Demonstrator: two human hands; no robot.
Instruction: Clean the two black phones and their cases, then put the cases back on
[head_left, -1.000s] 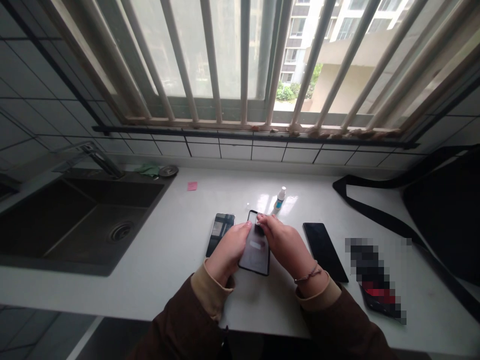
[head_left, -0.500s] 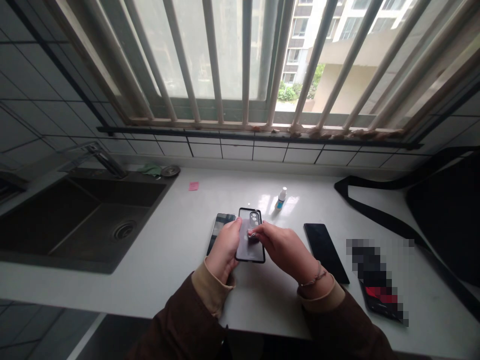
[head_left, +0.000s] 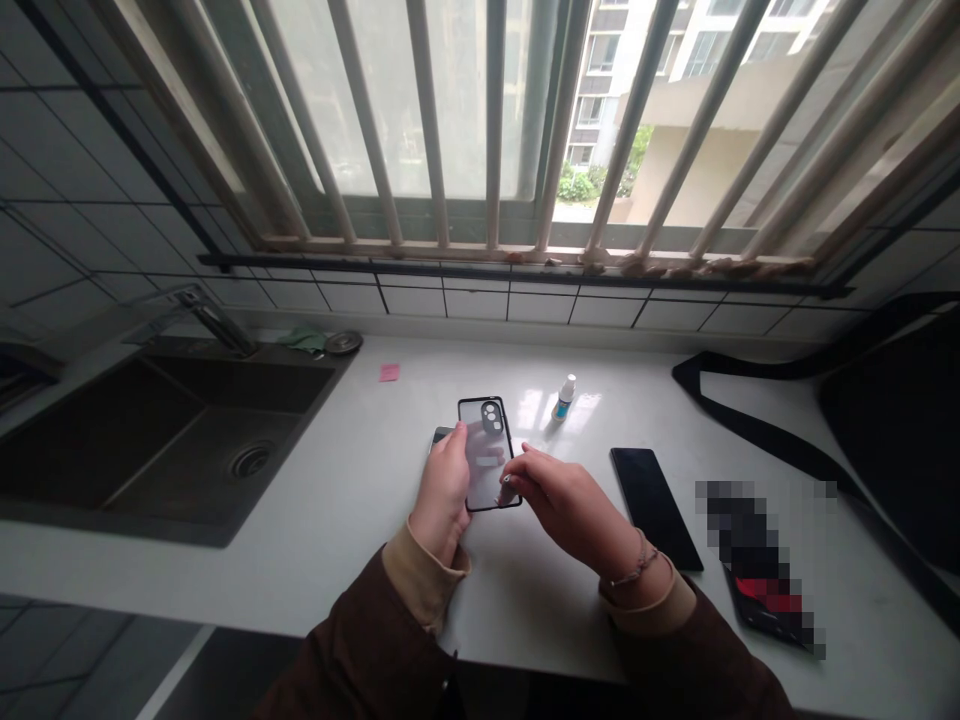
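My left hand (head_left: pixel 447 475) grips the left edge of a phone case (head_left: pixel 481 440), a clear, greyish back with a black rim and camera cutouts at the top right. Over the case's lower right part, my right hand (head_left: pixel 551 500) pinches a small whitish wad (head_left: pixel 505 486), perhaps tissue or cloth; its kind is not clear. A phone-like slab (head_left: pixel 441 436) lies on the counter, mostly hidden behind my left hand and the case. Beyond the case stands a small white dropper bottle (head_left: pixel 564 399) with a blue label. Right of my right hand lies a black phone (head_left: pixel 651 505).
At the left is a dark sink (head_left: pixel 172 440) with a faucet (head_left: pixel 217 322). A pink sticky note (head_left: pixel 389 373) lies on the white counter (head_left: pixel 337 560). To the right are a pixelated item (head_left: pixel 765 570) and a black strap (head_left: pixel 750 415). Barred windows rise behind.
The phone case has shifted left and slightly up, covering more of the slab behind it. My right hand with the wad is now lower on the case, near its bottom right.
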